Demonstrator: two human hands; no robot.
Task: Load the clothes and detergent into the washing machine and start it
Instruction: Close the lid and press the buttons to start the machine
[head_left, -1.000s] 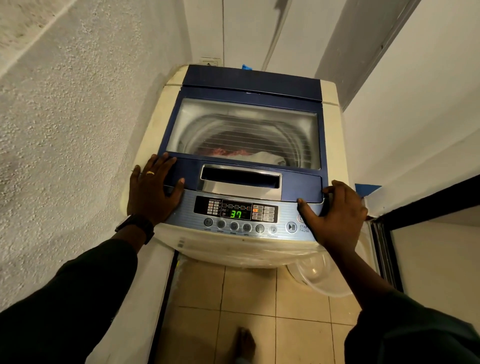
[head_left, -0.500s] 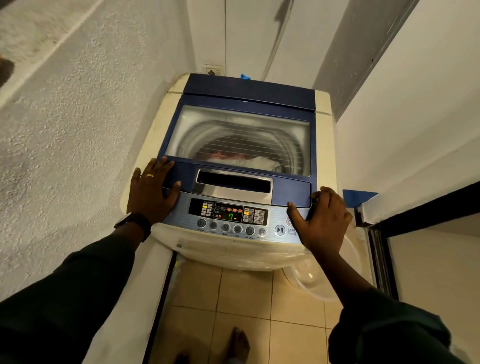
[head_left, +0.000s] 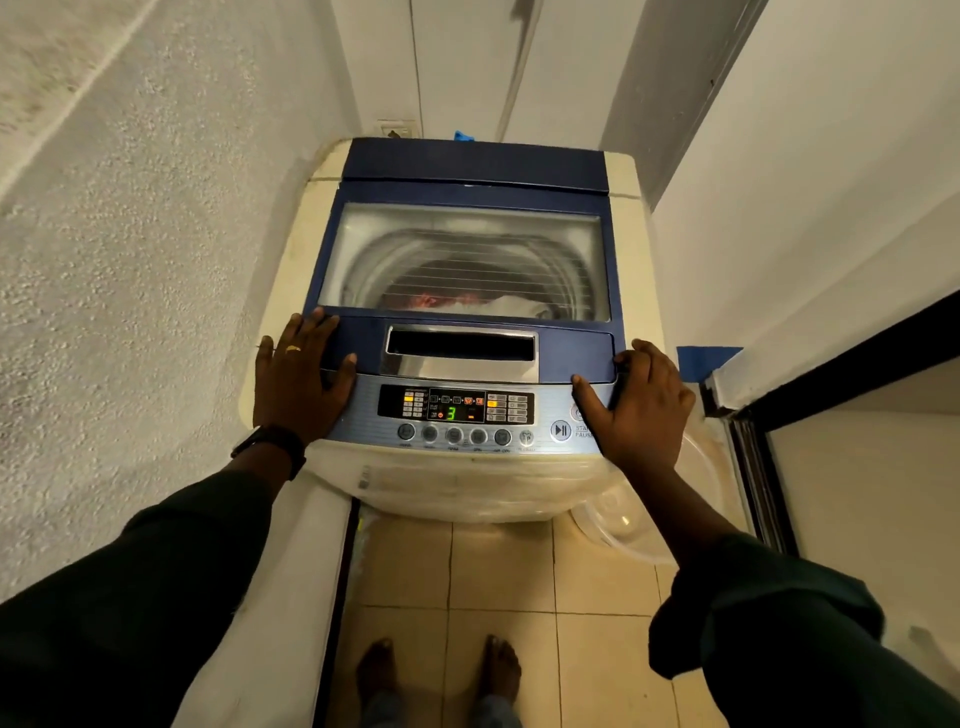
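The one washing machine (head_left: 467, 322) fills the narrow alcove, and by its look the task is close to finished: its single blue-framed lid (head_left: 467, 249) lies shut, and through the clear window the clothes (head_left: 467, 302) sit low in the drum, a reddish piece and a white piece being all that can be told apart; whether detergent has gone in cannot be seen, since no box or bottle shows anywhere; the one control panel (head_left: 467, 415) is lit, with a green digit 3 on its display and several orange lamps glowing, which I take to mean a programme is chosen and perhaps already running, though that is a guess; what may be left is a press of the single start/pause button (head_left: 560, 430); one clear round plastic lid or basin (head_left: 631, 525) leans by the machine's right front corner on the tiled floor; two hands rest on the machine, the left hand (head_left: 298, 379) flat at the lid's front left corner with its grip spread and empty, the right hand (head_left: 636, 405) flat at the front right corner, grip likewise spread, thumb just beside the button; in a row below the display sit five round buttons (head_left: 453, 434).
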